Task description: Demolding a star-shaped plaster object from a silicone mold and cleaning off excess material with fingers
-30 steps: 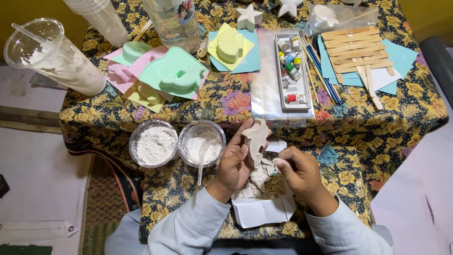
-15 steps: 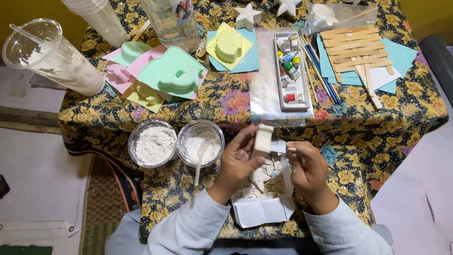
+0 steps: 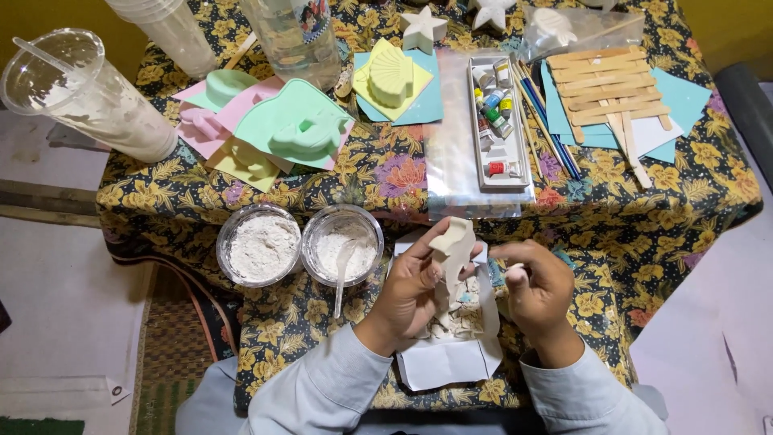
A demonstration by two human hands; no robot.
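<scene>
My left hand (image 3: 411, 290) holds a white plaster figure (image 3: 452, 246) upright above a white paper sheet (image 3: 447, 362) strewn with plaster crumbs. My right hand (image 3: 541, 288) is beside the figure, its fingers curled with the fingertips near the figure's edge; whether it pinches a small piece I cannot tell. Both hands hover over the front middle of a table with a floral cloth (image 3: 628, 234).
Two round tubs of white powder (image 3: 259, 246) (image 3: 342, 246) sit left of my hands, one with a spoon. Behind are pastel moulds (image 3: 298, 125), a paint set tray (image 3: 499, 121), brushes, wooden sticks (image 3: 612, 84), plastic cups (image 3: 88, 101), a bottle and plaster stars.
The left hand has turned the plaster figure and kept it raised. The right hand has shifted a little to the right of the figure.
</scene>
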